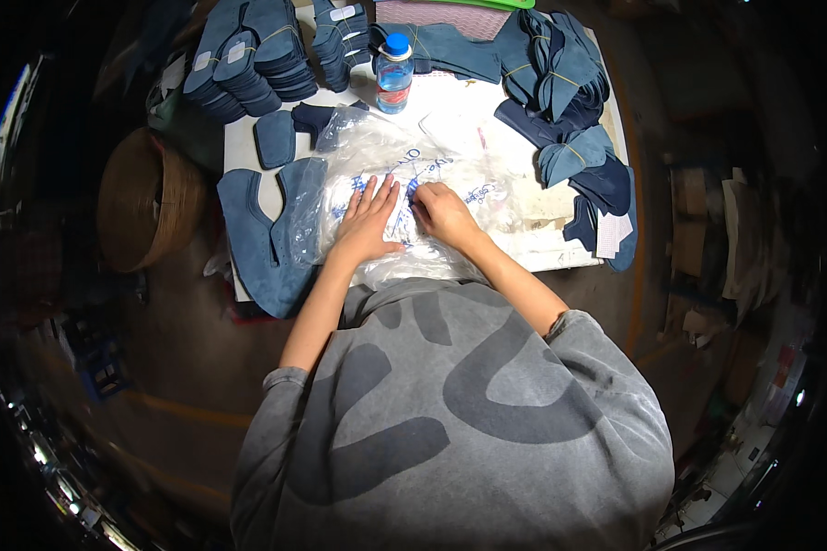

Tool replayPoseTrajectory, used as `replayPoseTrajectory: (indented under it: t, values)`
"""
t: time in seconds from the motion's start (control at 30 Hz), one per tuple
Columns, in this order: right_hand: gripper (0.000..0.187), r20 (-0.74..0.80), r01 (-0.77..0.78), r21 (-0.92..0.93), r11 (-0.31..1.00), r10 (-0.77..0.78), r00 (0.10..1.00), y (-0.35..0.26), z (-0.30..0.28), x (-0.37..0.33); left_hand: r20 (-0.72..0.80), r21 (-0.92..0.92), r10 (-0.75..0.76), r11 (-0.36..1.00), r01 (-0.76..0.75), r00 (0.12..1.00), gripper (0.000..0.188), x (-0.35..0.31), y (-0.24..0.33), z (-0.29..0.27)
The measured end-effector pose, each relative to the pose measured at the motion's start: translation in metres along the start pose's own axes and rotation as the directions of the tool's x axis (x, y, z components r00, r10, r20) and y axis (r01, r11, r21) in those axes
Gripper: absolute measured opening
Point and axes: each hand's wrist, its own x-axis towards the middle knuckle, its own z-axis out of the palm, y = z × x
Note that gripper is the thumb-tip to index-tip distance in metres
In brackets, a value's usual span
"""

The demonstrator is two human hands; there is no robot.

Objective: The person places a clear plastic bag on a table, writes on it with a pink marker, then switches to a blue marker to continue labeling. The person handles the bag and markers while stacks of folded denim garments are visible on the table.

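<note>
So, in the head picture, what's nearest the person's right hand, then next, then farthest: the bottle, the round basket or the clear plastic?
From the right hand:
1. Clear plastic: directly under it.
2. Bottle: ahead, slightly left.
3. Round basket: far off left.

Clear crinkled plastic sheeting (432, 165) at frame centre, on white rectangular table (473, 101). Blue-capped clear plastic bottle (394, 83) behind it, upper centre. Stacked blue suede-like pieces (280, 55) upper left; tied blue suede-like bundles (558, 75) upper right. Round tan container (133, 211) left of table.
</note>
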Motion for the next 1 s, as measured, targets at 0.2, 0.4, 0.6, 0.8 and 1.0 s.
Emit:
replayPoseTrajectory:
  t: [0.2,0.4,0.6,0.8,1.0]
  values:
    - [0.013,0.184,0.129,-0.005,0.992,-0.126,0.975,0.003,0.007,-0.002,0.02,-0.011,-0.004,1.0,0.004,1.0,0.14,0.001,0.001,-0.002]
    - [0.011,0.161,0.055,-0.042,0.998,-0.048,0.986,0.005,0.007,0.005,0.036,-0.008,-0.017,1.0,0.017,0.999,0.14,0.002,0.001,-0.002]
    - [0.007,0.143,0.028,-0.109,0.994,-0.012,0.99,0.002,0.005,0.007,0.025,-0.013,-0.009,1.0,0.009,1.0,0.14,0.002,0.001,-0.002]
    - [0.01,0.381,0.176,0.221,0.959,-0.251,0.89,0.001,0.009,0.01,0.023,-0.009,-0.008,1.0,0.008,1.0,0.139,0.002,0.0,-0.001]
    - [0.008,0.126,0.066,0.047,0.997,-0.072,0.989,0.003,0.009,0.014,0.052,0.014,-0.019,1.0,0.019,0.998,0.14,0.002,0.002,-0.003]
